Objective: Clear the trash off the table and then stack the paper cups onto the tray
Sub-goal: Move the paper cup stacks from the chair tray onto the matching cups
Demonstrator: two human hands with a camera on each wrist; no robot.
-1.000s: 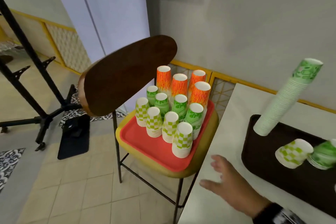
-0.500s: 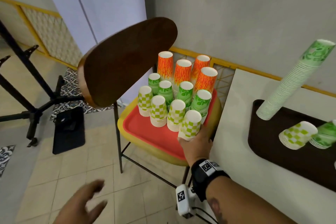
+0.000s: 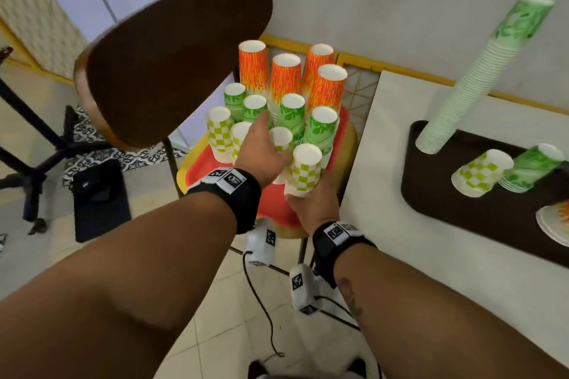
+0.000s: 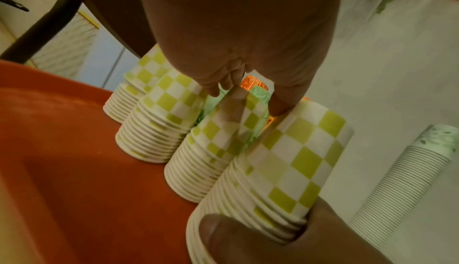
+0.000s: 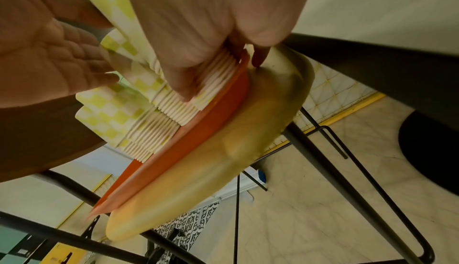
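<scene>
Left hand (image 3: pixel 261 148) newly over checkered stacks (image 3: pixel 303 171)

The left hand (image 3: pixel 261 148) is covering two checkered cup stacks (image 3: pixel 281 140) in the head view, its fingers out of sight among them. The brown tray (image 3: pixel 492 212) is running off the right edge, cutting a plate (image 3: pixel 554 224).

A café or canteen: stacked paper cups (image 3: pixel 289 108) on serving trays (image 3: pixel 437 203), tiled floor (image 3: pixel 101 255).
</scene>
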